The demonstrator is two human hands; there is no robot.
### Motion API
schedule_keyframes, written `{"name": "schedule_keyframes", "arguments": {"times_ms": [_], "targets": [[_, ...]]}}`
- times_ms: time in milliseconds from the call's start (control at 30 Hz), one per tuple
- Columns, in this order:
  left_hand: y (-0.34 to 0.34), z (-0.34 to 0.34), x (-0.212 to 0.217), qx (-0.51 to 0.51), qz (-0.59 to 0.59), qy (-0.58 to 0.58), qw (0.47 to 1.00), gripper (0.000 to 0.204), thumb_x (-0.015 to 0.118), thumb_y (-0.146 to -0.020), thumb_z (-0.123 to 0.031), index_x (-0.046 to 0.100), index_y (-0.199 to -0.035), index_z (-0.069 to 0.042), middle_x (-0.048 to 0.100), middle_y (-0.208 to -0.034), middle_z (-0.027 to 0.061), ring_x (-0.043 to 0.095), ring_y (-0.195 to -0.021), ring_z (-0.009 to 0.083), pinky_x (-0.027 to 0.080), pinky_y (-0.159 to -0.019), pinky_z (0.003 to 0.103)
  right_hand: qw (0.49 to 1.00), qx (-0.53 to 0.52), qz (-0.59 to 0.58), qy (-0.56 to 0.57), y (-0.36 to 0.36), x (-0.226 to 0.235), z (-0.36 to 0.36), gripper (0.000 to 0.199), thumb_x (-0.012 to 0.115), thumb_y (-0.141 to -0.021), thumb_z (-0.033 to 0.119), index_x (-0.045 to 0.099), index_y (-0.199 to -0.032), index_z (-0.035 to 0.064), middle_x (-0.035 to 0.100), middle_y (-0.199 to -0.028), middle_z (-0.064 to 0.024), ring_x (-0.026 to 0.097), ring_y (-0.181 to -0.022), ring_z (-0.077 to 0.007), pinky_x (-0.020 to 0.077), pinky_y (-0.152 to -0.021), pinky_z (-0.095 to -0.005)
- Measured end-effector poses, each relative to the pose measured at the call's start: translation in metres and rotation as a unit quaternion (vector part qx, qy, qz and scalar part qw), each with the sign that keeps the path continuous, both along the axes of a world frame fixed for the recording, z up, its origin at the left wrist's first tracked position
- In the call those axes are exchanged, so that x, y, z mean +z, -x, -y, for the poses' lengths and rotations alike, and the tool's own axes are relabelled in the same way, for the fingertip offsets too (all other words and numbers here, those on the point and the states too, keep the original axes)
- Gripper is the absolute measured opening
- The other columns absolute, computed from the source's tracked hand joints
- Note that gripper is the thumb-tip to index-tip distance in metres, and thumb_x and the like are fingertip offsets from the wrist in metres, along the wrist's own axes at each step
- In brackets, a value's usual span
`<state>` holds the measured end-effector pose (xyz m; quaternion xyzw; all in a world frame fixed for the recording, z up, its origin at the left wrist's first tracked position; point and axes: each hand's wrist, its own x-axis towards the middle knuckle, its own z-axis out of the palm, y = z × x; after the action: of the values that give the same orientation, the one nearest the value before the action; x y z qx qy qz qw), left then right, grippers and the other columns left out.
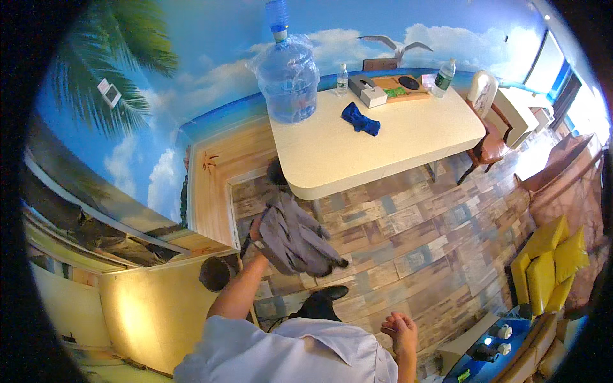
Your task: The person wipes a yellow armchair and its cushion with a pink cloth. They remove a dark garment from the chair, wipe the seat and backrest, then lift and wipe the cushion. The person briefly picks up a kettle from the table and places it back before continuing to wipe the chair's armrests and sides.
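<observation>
A large cream table (383,143) stands just beyond a gray cloth (297,236), which hangs in loose folds over the left hand (256,237), left of the middle of the room; swinging the cloth forward could snag it on the table's rounded near-left corner. The cloth hides most of that hand, so whether the fingers are closed on it cannot be told; if the hold is slack, the folds could slip to the patterned floor (408,223). A dark bin (218,273) sits just left of the left forearm, where a backward elbow could knock it. A black shoe (329,293) is close below the cloth, so a dropped fold could end up underfoot. The hands are well apart; the right hand (400,327), near and to the right, is loosely curled with nothing visible in it. Around them, a sky-and-palm mural (217,57) covers the far and left walls, and the table blocks the direct way to the far one. At right are yellow cushions (543,281); a brown chair (491,148) is at the table's right end. On the table, a big blue water jug (287,83) stands at left, with a tissue box (370,92) and a crumpled blue cloth (361,120) farther right.
</observation>
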<state>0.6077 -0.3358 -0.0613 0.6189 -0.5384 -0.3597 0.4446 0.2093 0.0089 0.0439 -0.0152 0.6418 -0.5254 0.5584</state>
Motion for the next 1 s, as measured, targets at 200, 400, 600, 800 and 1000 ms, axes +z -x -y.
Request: {"name": "schedule_keyframes", "arguments": {"times_ms": [200,400,600,800,1000], "targets": [[-0.067,0.144,0.013,0.048,0.003,0.061,0.997,0.054,0.066,-0.095,-0.031,0.055,-0.139,-0.003,0.06,-0.136,0.0166,0.055,-0.128,0.0332,0.044,-0.11,0.046,0.995,-0.094,-0.007,-0.04,0.008,-0.038,0.019,0.019,0.071,-0.096,0.021,0.064,-0.103,0.0048,0.067,-0.083,-0.0085,0.07,-0.07,-0.024,0.0597,-0.062,-0.0395],[-0.035,0.297,0.036,-0.035,-0.031,0.18,0.983,0.045,0.062,-0.099,-0.03,0.06,-0.135,-0.004,0.064,-0.131,0.0152,0.059,-0.124,0.0315,0.046,-0.108,0.046,0.989,-0.143,0.013,-0.036,0.005,-0.035,0.024,0.018,0.07,-0.097,0.019,0.063,-0.105,0.0043,0.065,-0.081,-0.0071,0.069,-0.07,-0.0234,0.0592,-0.062,-0.0401],[0.131,0.315,0.022,-0.069,0.281,0.094,0.953,0.068,0.072,-0.089,-0.025,0.047,-0.148,0.0,0.04,-0.156,0.0281,0.043,-0.141,0.0448,0.036,-0.118,0.051,0.972,-0.228,0.009,-0.048,-0.001,-0.034,-0.018,0.02,0.067,-0.099,0.019,0.06,-0.107,0.0024,0.062,-0.08,-0.0062,0.065,-0.066,-0.0219,0.0566,-0.06,-0.0387],[0.181,0.282,-0.04,-0.256,0.411,-0.072,0.872,0.091,0.082,-0.076,-0.049,0.05,-0.149,-0.004,0.036,-0.16,0.026,0.037,-0.145,0.0452,0.03,-0.122,0.05,0.945,-0.325,0.022,-0.042,-0.033,-0.067,-0.093,0.022,0.065,-0.101,0.022,0.061,-0.109,0.0019,0.062,-0.08,-0.0072,0.067,-0.07,-0.0224,0.0569,-0.061,-0.0399],[0.227,0.261,-0.072,-0.248,0.366,-0.071,0.894,0.043,0.079,-0.082,-0.03,0.072,-0.115,-0.004,0.074,-0.117,0.0171,0.071,-0.106,0.0334,0.056,-0.092,0.045,0.906,-0.393,-0.052,-0.145,-0.087,-0.081,-0.208,0.024,0.068,-0.1,0.025,0.067,-0.105,0.0023,0.068,-0.085,-0.0069,0.067,-0.071,-0.0192,0.0563,-0.062,-0.0352]]}}
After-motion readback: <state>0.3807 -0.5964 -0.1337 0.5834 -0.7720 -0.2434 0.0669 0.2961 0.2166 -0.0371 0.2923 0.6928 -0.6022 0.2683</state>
